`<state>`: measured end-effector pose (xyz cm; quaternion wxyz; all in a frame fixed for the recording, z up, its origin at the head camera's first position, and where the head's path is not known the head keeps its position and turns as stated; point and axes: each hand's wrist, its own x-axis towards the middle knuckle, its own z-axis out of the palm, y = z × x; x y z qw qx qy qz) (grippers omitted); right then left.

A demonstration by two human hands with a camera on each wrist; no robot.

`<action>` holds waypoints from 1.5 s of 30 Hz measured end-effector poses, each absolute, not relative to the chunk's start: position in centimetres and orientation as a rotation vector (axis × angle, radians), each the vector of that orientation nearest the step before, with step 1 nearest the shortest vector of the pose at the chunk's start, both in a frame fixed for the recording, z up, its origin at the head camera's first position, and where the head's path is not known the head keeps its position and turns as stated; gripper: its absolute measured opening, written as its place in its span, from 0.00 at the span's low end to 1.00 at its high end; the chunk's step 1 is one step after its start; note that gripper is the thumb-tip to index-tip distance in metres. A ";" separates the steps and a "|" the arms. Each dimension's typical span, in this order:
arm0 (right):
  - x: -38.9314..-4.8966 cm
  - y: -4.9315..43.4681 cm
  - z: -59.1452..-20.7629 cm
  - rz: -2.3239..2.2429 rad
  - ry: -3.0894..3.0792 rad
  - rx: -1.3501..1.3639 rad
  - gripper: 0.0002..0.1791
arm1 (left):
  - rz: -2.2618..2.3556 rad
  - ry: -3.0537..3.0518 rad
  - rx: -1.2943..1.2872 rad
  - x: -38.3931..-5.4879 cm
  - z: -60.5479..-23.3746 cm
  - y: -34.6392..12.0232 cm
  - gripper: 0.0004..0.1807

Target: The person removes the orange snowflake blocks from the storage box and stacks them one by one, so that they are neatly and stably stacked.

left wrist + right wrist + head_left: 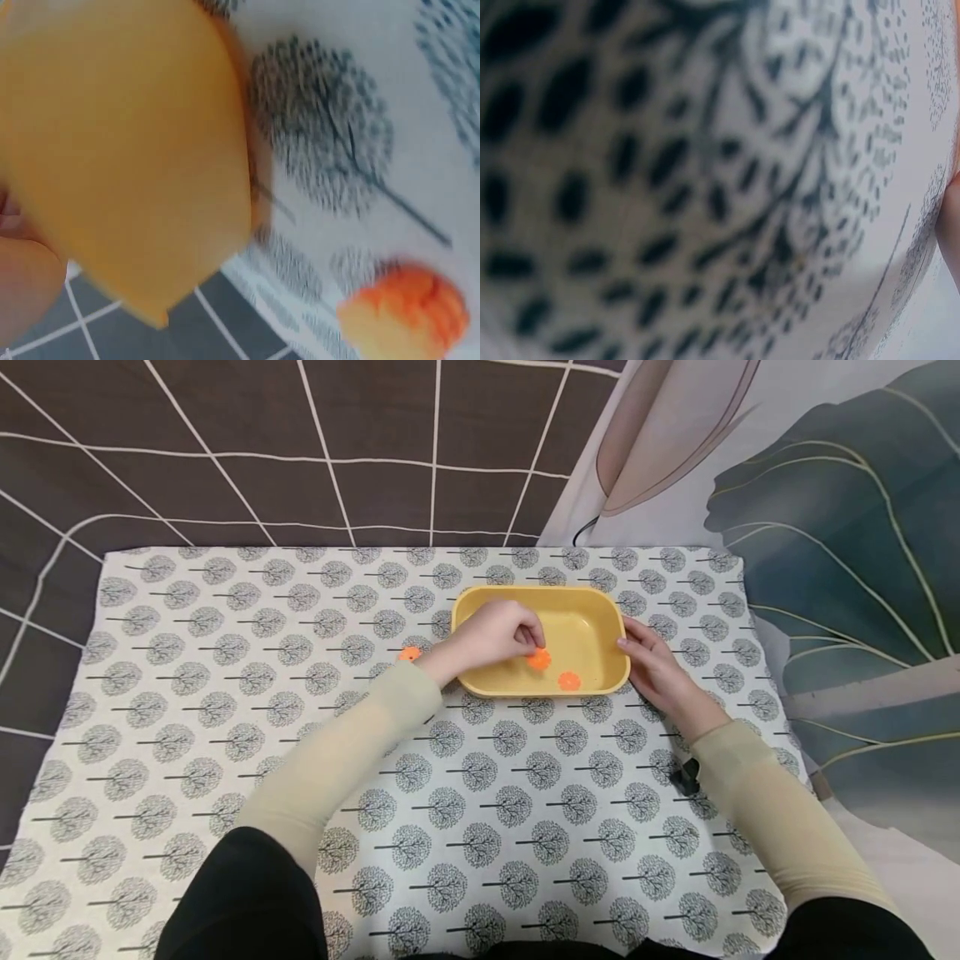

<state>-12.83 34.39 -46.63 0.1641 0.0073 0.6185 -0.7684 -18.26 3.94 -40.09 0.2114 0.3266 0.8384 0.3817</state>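
A yellow rectangular basin [585, 635] with rounded corners stands on the cloth. My left hand [498, 631] reaches over its left rim, fingertips pinching an orange flower-shaped piece [538, 659] low inside. Another scalloped orange piece [569, 681] lies on the basin floor, close to the near wall. Outside, left of the basin and partly behind my left forearm, sits a third orange piece [409, 653]. My right hand [656, 664] grips the basin's right end, thumb on the rim and fingers along the outer wall. In the left wrist view the basin's outer side [135, 150] fills the left.
A white cloth [247, 727] printed with grey trees covers the table. Behind its far edge rises a dark covering [375, 427] with a white grid. A leaf-patterned curtain [840, 552] hangs at the right. By my right wrist is a small black device [686, 777].
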 end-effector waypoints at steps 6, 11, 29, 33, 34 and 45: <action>-12.9 34.4 -46.6 -2.187 1.763 0.036 0.26 | 1.087 2.403 0.902 -18.5 -39.1 1.6 0.04; -12.9 34.4 -46.7 -2.190 1.759 0.030 0.25 | 1.157 2.401 0.802 -18.5 -38.5 -0.7 0.04; -12.7 34.4 -46.4 -2.197 1.759 0.068 0.22 | 1.203 2.558 0.423 -17.9 -39.1 -8.6 0.06; -12.7 34.3 -46.3 -2.198 1.754 0.084 0.20 | 1.202 2.581 0.352 -17.7 -39.5 -10.1 0.06; -12.7 34.3 -46.3 -2.203 1.750 0.087 0.20 | 1.206 2.581 0.335 -17.6 -39.6 -10.4 0.06; -12.7 34.3 -46.3 -2.209 1.730 0.084 0.25 | 1.183 2.546 0.238 -17.0 -41.0 -12.0 0.07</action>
